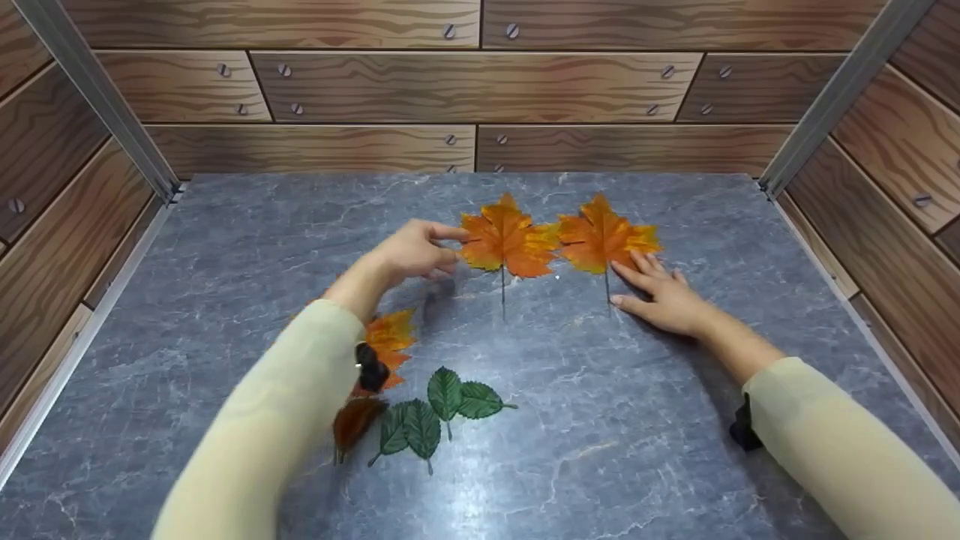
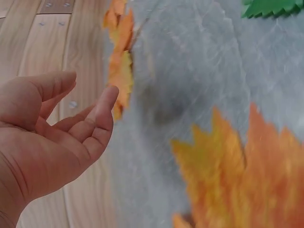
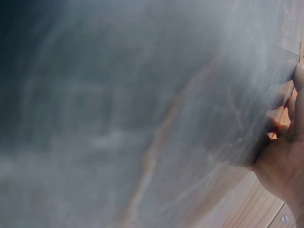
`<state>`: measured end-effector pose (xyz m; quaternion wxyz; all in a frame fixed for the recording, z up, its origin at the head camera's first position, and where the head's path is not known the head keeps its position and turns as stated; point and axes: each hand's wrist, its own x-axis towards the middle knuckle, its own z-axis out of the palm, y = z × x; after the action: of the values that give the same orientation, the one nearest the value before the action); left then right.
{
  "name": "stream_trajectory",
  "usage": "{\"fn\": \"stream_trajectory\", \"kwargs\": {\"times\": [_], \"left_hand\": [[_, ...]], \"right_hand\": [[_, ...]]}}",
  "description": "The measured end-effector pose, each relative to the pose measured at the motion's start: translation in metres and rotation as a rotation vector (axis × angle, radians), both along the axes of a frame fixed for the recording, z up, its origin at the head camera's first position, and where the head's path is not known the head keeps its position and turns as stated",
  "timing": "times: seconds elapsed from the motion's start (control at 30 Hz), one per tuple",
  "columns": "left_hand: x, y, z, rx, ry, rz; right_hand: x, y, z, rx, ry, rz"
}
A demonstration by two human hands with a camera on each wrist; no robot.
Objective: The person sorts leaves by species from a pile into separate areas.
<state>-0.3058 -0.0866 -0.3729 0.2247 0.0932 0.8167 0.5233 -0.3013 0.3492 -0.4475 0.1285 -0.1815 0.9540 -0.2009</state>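
Two orange-yellow artificial maple leaves lie side by side on the table's far half, stems toward me. My left hand (image 1: 417, 249) is beside the left maple leaf (image 1: 504, 238), its index finger stretched to the leaf's left edge. In the left wrist view that hand (image 2: 61, 128) has loosely bent fingers and nothing in its grasp. My right hand (image 1: 664, 300) lies palm down with spread fingers, fingertips at the lower right edge of the right maple leaf (image 1: 602, 236) and thumb by its stem. Only part of this hand (image 3: 285, 147) shows in the right wrist view.
More orange maple leaf (image 1: 391, 345) shows beside my left sleeve, which partly hides it. Nearer me lie a brown-red leaf (image 1: 356, 424) and several green leaves (image 1: 422, 427). Wood-patterned walls (image 1: 480, 86) enclose the grey marbled table (image 1: 570, 495) at back and sides.
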Motion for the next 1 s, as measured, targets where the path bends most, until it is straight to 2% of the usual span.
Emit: {"fn": "stream_trajectory", "kwargs": {"times": [0.27, 0.43, 0.6, 0.77, 1.0], "left_hand": [[0.021, -0.039, 0.025, -0.013, 0.086, -0.024], [0.035, -0.068, 0.031, 0.007, 0.114, -0.009], [0.047, -0.095, 0.03, 0.002, 0.153, 0.016], [0.064, -0.12, 0.026, 0.032, 0.149, 0.06], [0.088, -0.15, 0.011, 0.078, 0.134, 0.106]], "right_hand": [[-0.001, -0.002, 0.001, 0.003, -0.007, 0.001], [0.0, -0.002, 0.002, 0.005, -0.008, -0.002], [0.002, -0.001, 0.002, 0.005, -0.008, -0.005], [0.003, -0.001, 0.002, 0.007, -0.009, -0.005], [0.001, -0.002, 0.002, -0.015, -0.018, -0.005]]}}
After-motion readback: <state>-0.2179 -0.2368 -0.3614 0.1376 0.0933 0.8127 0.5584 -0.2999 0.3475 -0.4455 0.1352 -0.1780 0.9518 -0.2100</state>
